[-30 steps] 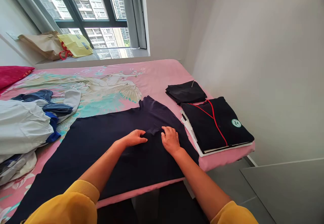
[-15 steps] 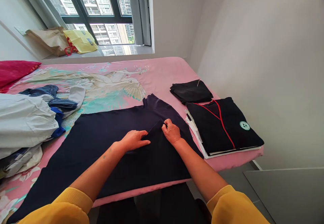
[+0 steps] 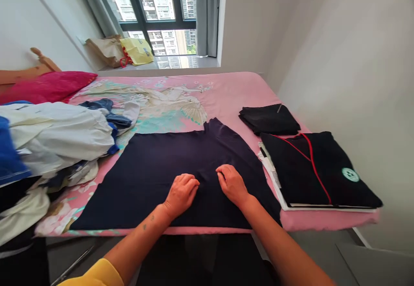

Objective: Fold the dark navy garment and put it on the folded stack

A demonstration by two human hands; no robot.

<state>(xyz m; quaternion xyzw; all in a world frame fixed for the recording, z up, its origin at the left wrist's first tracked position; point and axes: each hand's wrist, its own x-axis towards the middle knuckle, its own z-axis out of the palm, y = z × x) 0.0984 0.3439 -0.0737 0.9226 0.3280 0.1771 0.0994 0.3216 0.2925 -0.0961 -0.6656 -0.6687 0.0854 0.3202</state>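
Observation:
A dark navy T-shirt [image 3: 155, 161] lies spread across the near side of the bed, its hem end to the left and a sleeve pointing away from me. Over its middle, my left hand [image 3: 183, 193] is closed with curled fingers that pinch the cloth; the fingertips are partly hidden. A short distance to the right, my right hand [image 3: 231, 182] is also closed on the fabric, thumb against the fingers. Small creases run in the cloth between the two hands.
Folded clothes topped by a black garment with red piping [image 3: 294, 169] sit at the right bed edge, with a folded black garment [image 3: 270, 119] behind. Loose clothes [image 3: 71, 130] are heaped left, near a red pillow [image 3: 54, 86]. Bags [image 3: 137, 51] stand on the windowsill.
My left thumb and forefinger, apart before, have closed together. Both hands are lower over the shirt, and the thin raised line of cloth between them is gone. The view has swung left.

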